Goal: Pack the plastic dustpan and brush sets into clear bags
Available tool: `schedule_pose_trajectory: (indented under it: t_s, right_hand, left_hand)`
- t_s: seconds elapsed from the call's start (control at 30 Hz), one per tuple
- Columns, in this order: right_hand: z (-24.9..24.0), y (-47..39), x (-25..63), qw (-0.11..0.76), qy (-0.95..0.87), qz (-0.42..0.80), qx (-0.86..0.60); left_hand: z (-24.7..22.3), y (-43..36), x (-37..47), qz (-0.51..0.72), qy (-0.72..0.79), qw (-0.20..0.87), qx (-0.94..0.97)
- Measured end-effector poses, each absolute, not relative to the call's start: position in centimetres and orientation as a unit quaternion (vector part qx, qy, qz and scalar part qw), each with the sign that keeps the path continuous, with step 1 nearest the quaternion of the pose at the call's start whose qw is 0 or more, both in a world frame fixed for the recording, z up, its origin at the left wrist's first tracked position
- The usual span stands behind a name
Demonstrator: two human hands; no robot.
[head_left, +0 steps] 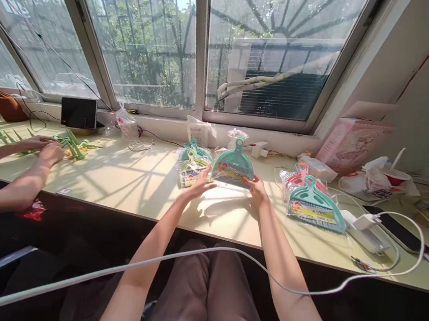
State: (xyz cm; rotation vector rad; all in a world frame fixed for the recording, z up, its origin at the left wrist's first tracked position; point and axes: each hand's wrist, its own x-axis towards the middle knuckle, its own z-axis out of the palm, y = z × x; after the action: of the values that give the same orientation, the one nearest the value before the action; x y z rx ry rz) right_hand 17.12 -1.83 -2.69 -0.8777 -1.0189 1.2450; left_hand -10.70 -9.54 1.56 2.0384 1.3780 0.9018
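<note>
Both hands close on a teal dustpan-and-brush set (232,167), propped upright on the pale surface (132,182) below a sunlit window: the left hand (200,184) with fingers spread against its left edge, the right hand (256,187) pinching its lower right corner — a two-point grip clamped on the set's printed card label. Just left of the grip, touching or nearly so, a small stack of bagged sets (193,164) in teal and yellow leans against itself; to the right, a little apart, lies a second pile (311,202) with a teal pan over a pink one. Farther right, a white charger (363,223) and a dark phone (400,233) sit near the surface's edge, their white cable (224,250) looping across the person's lap. Well off to the left, another person's hands (47,150) work among green plastic pieces (73,144).

Handled well, the set is best held by its rim and label, not by the bristles, and kept square between both hands — a judgement from the light, slippery look of the wrapping. Whether this one is already bagged cannot be told.
</note>
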Motion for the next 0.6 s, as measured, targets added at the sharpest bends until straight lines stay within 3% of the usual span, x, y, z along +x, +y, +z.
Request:
schedule_pose_trajectory:
  t_s: [0.13,0.2,0.37,0.6]
  right_hand:
    - [-2.6,-1.5,17.3,0.669,-0.378,0.542,-0.340]
    - [-2.6,-1.3,17.5,0.686,-0.346,0.543,-0.341]
    - [-2.8,-1.2,17.8,0.687,-0.329,0.545,-0.350]
    - [-3.0,-1.9,16.6,0.617,-0.460,0.539,-0.342]
  left_hand:
    - [0.7,-10.3,-15.7,0.201,0.622,0.086,0.752]
    - [0.3,-10.2,-16.8,0.191,0.647,0.064,0.736]
    - [0.6,-8.9,-17.3,0.249,0.664,0.114,0.696]
    - [0.7,-7.0,-17.8,0.337,0.661,0.202,0.639]
